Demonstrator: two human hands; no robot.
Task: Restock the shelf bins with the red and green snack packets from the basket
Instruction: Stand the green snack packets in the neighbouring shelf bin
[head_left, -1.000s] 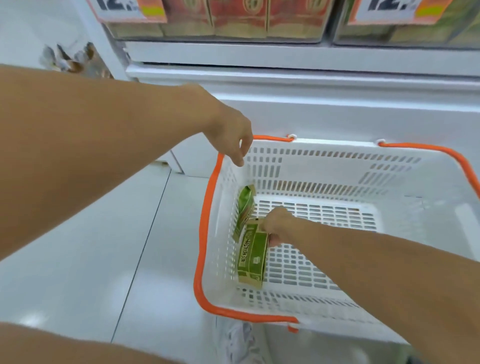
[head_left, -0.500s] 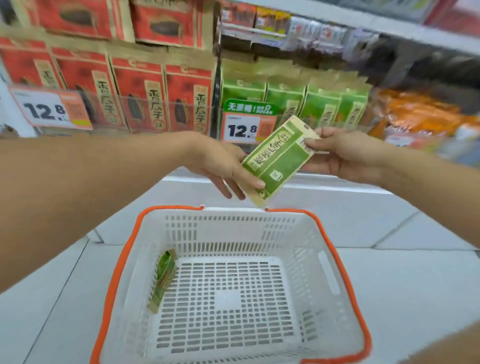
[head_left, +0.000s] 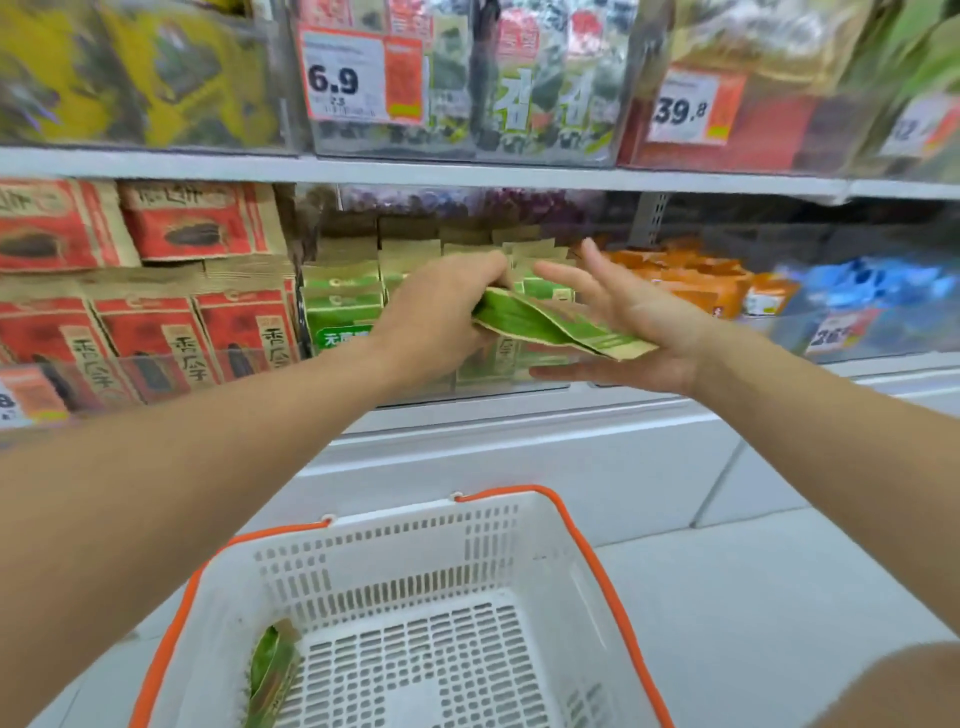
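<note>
My left hand (head_left: 441, 312) grips the far end of a green snack packet (head_left: 540, 325) held flat in front of the green packets' shelf bin (head_left: 343, 312). My right hand (head_left: 628, 322) lies open, palm up, under the packet's near end, fingers straight. Red packets (head_left: 150, 332) fill the bin to the left. Below, the white basket (head_left: 467, 551) with orange rim stands on the floor, with one green packet (head_left: 270, 670) leaning against its left wall.
An upper shelf (head_left: 467, 174) carries bins of other snacks with price tags. Orange packets (head_left: 691, 280) and blue packets (head_left: 872, 280) fill bins to the right. Grey floor tiles (head_left: 779, 597) surround the basket.
The green packet came out of the basket and went up to the shelf. My left hand took hold of it and my right hand opened beneath it. The view tilted upward.
</note>
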